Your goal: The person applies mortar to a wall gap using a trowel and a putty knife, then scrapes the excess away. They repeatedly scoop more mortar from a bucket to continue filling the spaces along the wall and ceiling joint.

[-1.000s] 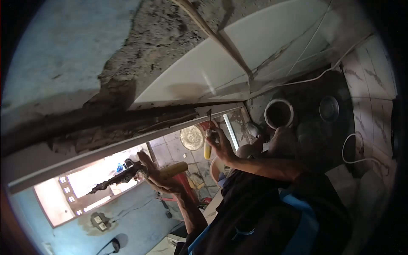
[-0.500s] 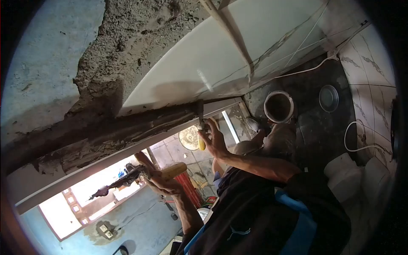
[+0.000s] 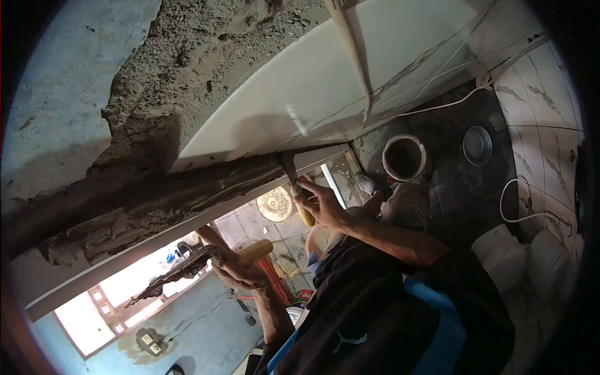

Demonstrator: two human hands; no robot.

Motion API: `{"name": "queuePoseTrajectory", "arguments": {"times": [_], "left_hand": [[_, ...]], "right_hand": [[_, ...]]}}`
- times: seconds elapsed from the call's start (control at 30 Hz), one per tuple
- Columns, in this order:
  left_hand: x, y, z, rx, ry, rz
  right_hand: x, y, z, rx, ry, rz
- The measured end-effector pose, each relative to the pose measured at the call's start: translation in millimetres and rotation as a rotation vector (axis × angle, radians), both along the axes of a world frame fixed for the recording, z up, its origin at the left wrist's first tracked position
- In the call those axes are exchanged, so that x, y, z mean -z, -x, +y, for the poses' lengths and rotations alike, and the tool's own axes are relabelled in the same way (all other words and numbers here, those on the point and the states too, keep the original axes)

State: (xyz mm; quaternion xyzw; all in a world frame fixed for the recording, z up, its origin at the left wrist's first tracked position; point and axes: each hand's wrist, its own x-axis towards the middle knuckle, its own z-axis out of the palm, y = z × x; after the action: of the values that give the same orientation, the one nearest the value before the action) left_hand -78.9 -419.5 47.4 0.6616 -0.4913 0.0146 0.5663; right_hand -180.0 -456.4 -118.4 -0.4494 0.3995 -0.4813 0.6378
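Observation:
My left hand is closed around the wooden handle of a trowel. Its blade, coated with dark mortar, points to the lower left beneath the white frame edge. Higher and further right, my right hand grips a small trowel by its yellow handle. That tool's narrow blade touches the right part of the dark mortar strip, between the glossy white tile panel and the frame. The mortar is rough toward the left.
A mortar-stained bucket and a round metal dish stand on the dark floor. White cable runs beside the tiled wall. A long stick crosses the panel. Blue wall and bright openings show below.
The small trowel in my right hand has tilted, its handle end swinging right. In my left hand, the mortar-coated trowel's tip has dipped. The whole view has shifted slightly.

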Motion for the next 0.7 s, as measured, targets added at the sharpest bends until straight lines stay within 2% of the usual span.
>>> {"name": "queuePoseTrajectory", "arguments": {"times": [0.13, 0.2, 0.23, 0.3, 0.4, 0.47, 0.5, 0.53, 0.6, 0.63, 0.7], "left_hand": [[0, 0, -5, 0.024, 0.002, -0.048], [10, -4, -12, 0.051, 0.184, -0.044], [8, -5, -7, 0.053, 0.184, -0.044], [3, -9, 8, 0.039, -0.063, -0.044], [7, -14, 4, 0.149, -0.022, -0.081], [8, -14, 0, 0.217, -0.009, -0.087], [7, -15, 0, 0.281, 0.0, -0.095], [7, -17, 2, 0.285, -0.001, -0.096], [8, -21, 11, 0.151, -0.078, 0.015], [11, -26, 14, 0.149, -0.076, 0.013], [16, -38, 17, 0.223, -0.067, -0.049]], "right_hand": [[10, 14, -8, -0.108, 0.008, 0.064], [4, 26, -17, -0.234, 0.069, 0.125], [-4, 36, -21, -0.286, 0.034, 0.144], [2, 42, -28, -0.349, 0.008, 0.137], [2, 60, -40, -0.443, 0.018, 0.174], [-6, 79, -49, -0.586, 0.024, 0.159], [-12, 86, -52, -0.557, 0.017, 0.161], [-23, 99, -55, -0.61, -0.032, 0.198], [-30, 113, -50, -0.642, 0.029, 0.298], [-24, 112, -44, -0.643, 0.032, 0.297], [-3, 100, -27, -0.271, 0.199, 0.275]]}}
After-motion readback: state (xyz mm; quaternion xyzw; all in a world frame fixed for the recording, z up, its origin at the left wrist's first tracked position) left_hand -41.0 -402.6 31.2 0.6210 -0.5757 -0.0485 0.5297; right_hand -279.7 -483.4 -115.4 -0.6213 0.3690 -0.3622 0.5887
